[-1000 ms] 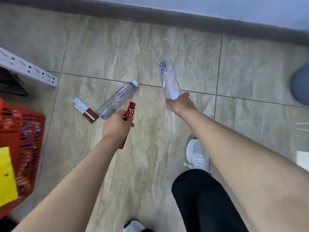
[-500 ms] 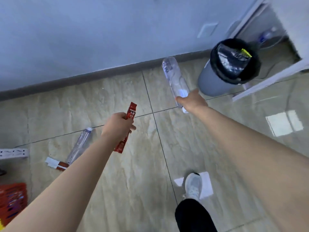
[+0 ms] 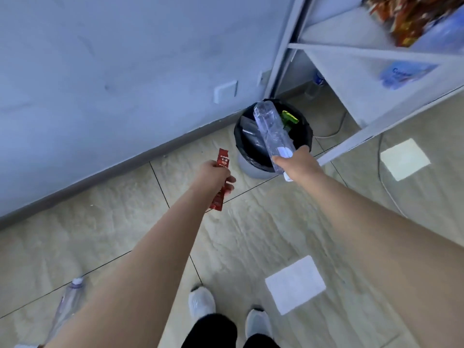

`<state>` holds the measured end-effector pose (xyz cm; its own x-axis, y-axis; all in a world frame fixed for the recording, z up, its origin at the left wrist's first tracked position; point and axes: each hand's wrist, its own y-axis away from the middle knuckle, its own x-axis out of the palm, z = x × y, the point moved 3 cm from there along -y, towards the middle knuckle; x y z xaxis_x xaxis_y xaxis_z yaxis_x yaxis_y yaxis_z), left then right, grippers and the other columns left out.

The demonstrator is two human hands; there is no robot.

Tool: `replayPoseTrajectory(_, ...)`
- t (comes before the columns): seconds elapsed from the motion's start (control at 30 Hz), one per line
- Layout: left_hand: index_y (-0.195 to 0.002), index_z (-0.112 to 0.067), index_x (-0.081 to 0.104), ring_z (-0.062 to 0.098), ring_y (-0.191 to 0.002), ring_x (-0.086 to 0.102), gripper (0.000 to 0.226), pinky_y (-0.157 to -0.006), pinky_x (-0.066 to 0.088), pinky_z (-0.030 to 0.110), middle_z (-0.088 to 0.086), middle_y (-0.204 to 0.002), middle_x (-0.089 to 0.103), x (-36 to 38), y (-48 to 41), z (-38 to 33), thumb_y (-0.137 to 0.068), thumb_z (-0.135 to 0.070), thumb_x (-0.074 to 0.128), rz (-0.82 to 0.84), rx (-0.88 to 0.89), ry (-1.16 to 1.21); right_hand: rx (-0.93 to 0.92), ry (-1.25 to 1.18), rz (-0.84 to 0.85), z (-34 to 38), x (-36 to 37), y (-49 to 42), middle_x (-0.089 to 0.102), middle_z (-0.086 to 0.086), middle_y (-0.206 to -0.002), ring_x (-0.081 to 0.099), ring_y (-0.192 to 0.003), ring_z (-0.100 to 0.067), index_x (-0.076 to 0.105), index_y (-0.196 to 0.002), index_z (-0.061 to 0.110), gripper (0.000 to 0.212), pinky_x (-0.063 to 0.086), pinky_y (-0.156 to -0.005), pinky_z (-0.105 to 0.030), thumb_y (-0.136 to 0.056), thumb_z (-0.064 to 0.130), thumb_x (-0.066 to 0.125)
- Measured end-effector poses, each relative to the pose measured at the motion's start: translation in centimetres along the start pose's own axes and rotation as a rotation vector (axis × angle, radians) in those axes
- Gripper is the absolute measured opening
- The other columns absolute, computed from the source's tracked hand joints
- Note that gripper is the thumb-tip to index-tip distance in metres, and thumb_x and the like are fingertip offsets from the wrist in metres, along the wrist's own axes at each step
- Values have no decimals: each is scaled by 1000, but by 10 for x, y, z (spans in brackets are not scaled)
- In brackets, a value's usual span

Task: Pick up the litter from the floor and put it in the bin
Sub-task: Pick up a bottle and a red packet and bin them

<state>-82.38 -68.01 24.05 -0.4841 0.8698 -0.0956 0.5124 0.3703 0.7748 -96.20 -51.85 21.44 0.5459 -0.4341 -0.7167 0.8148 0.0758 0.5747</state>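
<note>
Clear plastic bottle (image 3: 272, 133), clasped by the right hand (image 3: 297, 163), hung over the bin (image 3: 251, 169); left hand (image 3: 213, 175) pinched a red sachet (image 3: 221, 182).

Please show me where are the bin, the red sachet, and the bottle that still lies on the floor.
bin (image 3: 307, 136), head view, on its black-lined rim at right.
red sachet (image 3: 223, 158), head view, on its upper printed end above the left hand.
bottle on the floor (image 3: 67, 301), head view, on its clear body.

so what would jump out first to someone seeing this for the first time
Two bare arms reach forward: the right hand holds a clear plastic bottle over the black-lined bin by the wall. The left hand grips a red sachet, and another bottle lies on the floor at lower left.
</note>
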Motion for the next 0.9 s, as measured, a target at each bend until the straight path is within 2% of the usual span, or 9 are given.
replayPoseTrajectory(0.13,-101,-3,45,18,-54,57,14,-41,49,19,11,-74,60,29,-38,-45,-91,6,42,61,-2,-4,51,-13,-35,12,-25,-45,57,-11,-121,49,-88,-26,35,-131,5,71,38,-72,-33,-82,49,60)
replayPoseTrajectory(0.3,-98,-8,45,14,-33,59,8,-35,47,17,13,-75,61,64,-91,-89,-94,-1,43,77,5,-14,42,86,-34,24,-43,-101,57,-12,-122,56,-96,-31,33,-131,5,66,43,-72,-35,-84,43,59)
replayPoseTrajectory(0.4,-83,-6,48,23,-47,58,13,-34,48,18,19,-79,57,88,-132,-104,-88,6,50,58,-62,-29,-17,218,-41,24,-52,-141,56,-11,-125,58,-105,-32,36,-132,8,65,40,-70,-32,-82,42,61)
replayPoseTrajectory(0.5,-90,-1,48,23,-55,60,9,-36,53,24,18,-75,56,109,-167,-110,-88,8,50,66,-159,-50,-95,399,-59,16,-58,-176,57,-11,-121,58,-105,-31,40,-128,12,59,36,-68,-31,-81,40,64)
replayPoseTrajectory(0.57,-79,-3,46,22,-59,61,15,-40,55,26,15,-75,56,119,-193,-112,-90,7,47,39,-189,-48,-138,486,-46,11,-55,-200,56,-11,-119,56,-105,-32,41,-125,13,57,37,-69,-31,-80,40,64)
replayPoseTrajectory(0.67,-77,-7,45,26,-75,64,19,-46,57,32,14,-90,56,128,-220,-111,-91,6,47,-14,-205,-39,-190,545,7,2,-45,-222,52,-12,-124,52,-112,-32,40,-129,13,61,43,-80,-38,-81,43,64)
replayPoseTrajectory(0.77,-91,-4,52,24,-75,63,1,-41,57,31,13,-102,55,129,-227,-107,-91,-5,52,-63,-214,-67,-216,567,74,-4,-36,-229,47,-12,-132,45,-121,-32,37,-134,12,66,42,-93,-44,-83,47,60)
replayPoseTrajectory(0.83,-98,-7,52,23,-77,62,11,-50,57,33,11,-100,55,125,-234,-100,-89,-12,56,-108,-219,-114,-239,590,100,-5,-34,-231,45,-13,-137,41,-126,-32,36,-136,11,68,40,-100,-45,-84,49,58)
replayPoseTrajectory(0.9,-94,-10,53,27,-88,60,13,-71,55,37,10,-93,56,116,-237,-94,-85,-16,59,-187,-166,-214,-292,610,105,1,-34,-229,43,-14,-140,37,-130,-32,37,-136,9,68,37,-103,-45,-85,50,56)
